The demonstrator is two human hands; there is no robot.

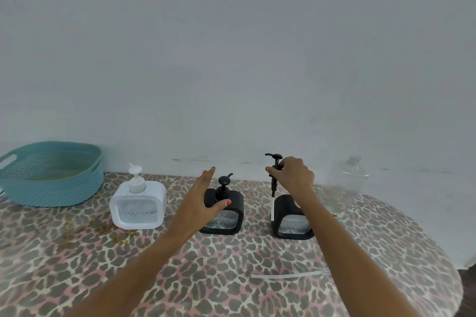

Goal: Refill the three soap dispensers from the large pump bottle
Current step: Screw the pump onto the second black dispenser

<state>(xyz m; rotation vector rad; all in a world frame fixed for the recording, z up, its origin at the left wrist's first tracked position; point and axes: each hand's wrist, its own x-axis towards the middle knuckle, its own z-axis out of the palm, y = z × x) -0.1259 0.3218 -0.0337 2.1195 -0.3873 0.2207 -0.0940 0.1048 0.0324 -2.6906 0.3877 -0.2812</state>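
The right-hand black dispenser [293, 216] stands open on the tabletop [231, 278], its black pump [273, 177] lifted clear and hanging in the air just above and to the left of its mouth. The right hand [293, 177] has its fingers pinched on the pump's collar, and the pump's long axis runs nearly straight up and down, the white dip tube reaching down beside the dispenser's left shoulder. The neck itself is hidden behind that hand and wrist.

Just to the left, the middle black dispenser [222, 211] has its pump seated. The left hand [203, 201] is right at it with fingers spread, the thumb lying against its front; I can't tell whether it is gripping or only steadying. Further left stands the white dispenser [137, 203], pump on, untouched.

The large clear bottle [346, 183] sits at the far right by the wall, with no pump head that I can see; the right hand is the nearer one to it. A loose clear tube [288, 276] lies on the tabletop nearer the person. A teal basket [51, 170] sits at the far left.

No brand, label or writing is readable on anything here.
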